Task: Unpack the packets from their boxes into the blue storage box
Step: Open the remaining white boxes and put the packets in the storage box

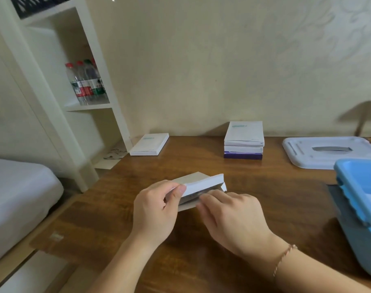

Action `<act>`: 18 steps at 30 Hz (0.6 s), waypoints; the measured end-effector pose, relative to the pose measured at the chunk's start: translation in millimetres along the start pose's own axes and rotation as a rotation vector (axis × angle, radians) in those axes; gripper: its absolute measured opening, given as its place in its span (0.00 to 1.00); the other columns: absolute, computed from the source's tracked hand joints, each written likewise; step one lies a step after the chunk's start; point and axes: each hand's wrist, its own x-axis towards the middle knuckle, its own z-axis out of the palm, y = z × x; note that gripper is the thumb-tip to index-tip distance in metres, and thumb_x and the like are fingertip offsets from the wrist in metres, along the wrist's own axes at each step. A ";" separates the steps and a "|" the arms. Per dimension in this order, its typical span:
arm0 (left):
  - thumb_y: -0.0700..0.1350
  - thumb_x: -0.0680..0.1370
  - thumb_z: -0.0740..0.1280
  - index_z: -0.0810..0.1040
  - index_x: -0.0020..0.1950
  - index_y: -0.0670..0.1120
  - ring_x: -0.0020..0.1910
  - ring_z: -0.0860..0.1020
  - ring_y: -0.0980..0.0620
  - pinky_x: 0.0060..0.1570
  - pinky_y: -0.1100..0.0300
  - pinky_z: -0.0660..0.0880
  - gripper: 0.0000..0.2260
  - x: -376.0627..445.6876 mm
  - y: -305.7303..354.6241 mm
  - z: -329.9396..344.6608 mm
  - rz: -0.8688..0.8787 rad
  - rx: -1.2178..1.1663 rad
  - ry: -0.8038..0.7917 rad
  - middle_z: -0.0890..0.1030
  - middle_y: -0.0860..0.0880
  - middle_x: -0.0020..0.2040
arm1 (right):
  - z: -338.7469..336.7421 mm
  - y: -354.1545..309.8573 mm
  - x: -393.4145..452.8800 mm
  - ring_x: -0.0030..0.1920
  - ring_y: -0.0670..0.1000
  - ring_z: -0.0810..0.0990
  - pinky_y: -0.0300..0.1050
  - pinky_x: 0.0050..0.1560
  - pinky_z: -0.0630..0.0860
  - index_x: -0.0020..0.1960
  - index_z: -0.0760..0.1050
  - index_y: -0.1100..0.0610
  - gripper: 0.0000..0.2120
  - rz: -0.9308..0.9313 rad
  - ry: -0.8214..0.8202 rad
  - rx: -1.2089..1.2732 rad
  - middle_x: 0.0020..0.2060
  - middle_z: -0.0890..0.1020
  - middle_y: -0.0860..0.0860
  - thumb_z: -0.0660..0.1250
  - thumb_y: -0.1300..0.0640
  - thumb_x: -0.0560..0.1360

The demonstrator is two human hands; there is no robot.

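Over the middle of the wooden table (286, 197) I hold a white cardboard box (203, 182), its end flap open toward me. My left hand (157, 210) grips the box's left end, thumb on top. My right hand (233, 216) has its fingertips at the open mouth, touching a greyish packet (194, 195) that shows inside. The blue storage box (362, 210) stands open at the right edge. A stack of three boxes (243, 140), two white over a purple one, sits at the back. A single white box (149, 144) lies at the back left.
The storage box's white lid (328, 153) lies flat at the back right. A white shelf unit (74, 85) with several water bottles (86, 82) stands left of the table. A bed (17, 197) is at the far left. A wall runs behind the table.
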 end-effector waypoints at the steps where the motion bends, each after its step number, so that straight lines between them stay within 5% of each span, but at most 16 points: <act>1: 0.52 0.79 0.63 0.85 0.46 0.47 0.41 0.81 0.57 0.34 0.68 0.77 0.14 -0.1 1.0 -0.1 0.019 0.007 0.015 0.83 0.54 0.41 | 0.7 -1.1 0.5 0.26 0.48 0.76 0.44 0.22 0.69 0.41 0.80 0.50 0.18 0.027 -0.025 -0.014 0.36 0.81 0.45 0.56 0.46 0.81; 8: 0.51 0.79 0.63 0.85 0.45 0.46 0.39 0.81 0.58 0.33 0.69 0.76 0.14 4.1 4.7 3.4 0.030 -0.006 0.093 0.84 0.54 0.41 | 3.5 -5.8 -3.1 0.22 0.50 0.72 0.42 0.19 0.62 0.45 0.77 0.51 0.27 -0.007 -0.115 -0.050 0.49 0.80 0.47 0.47 0.36 0.81; 13: 0.50 0.78 0.65 0.86 0.46 0.45 0.40 0.81 0.58 0.34 0.66 0.79 0.12 2.0 5.5 8.7 0.049 -0.001 0.079 0.85 0.52 0.42 | 8.4 -4.7 2.6 0.30 0.51 0.74 0.44 0.25 0.65 0.53 0.73 0.51 0.33 -0.071 -0.246 -0.061 0.53 0.76 0.45 0.36 0.32 0.78; 15: 0.50 0.78 0.65 0.86 0.47 0.45 0.42 0.81 0.58 0.35 0.66 0.79 0.12 0.7 3.4 10.1 0.045 0.017 0.071 0.85 0.51 0.44 | 3.8 -4.0 1.8 0.34 0.51 0.76 0.44 0.27 0.67 0.57 0.73 0.51 0.32 -0.104 -0.284 -0.076 0.55 0.76 0.46 0.39 0.33 0.78; 18: 0.53 0.79 0.64 0.86 0.47 0.46 0.42 0.81 0.58 0.36 0.68 0.78 0.14 -0.6 -2.5 10.0 0.055 0.043 0.038 0.85 0.52 0.44 | -9.9 0.7 -11.3 0.29 0.51 0.77 0.44 0.22 0.70 0.54 0.80 0.54 0.17 -0.154 -0.256 -0.118 0.54 0.81 0.49 0.59 0.43 0.80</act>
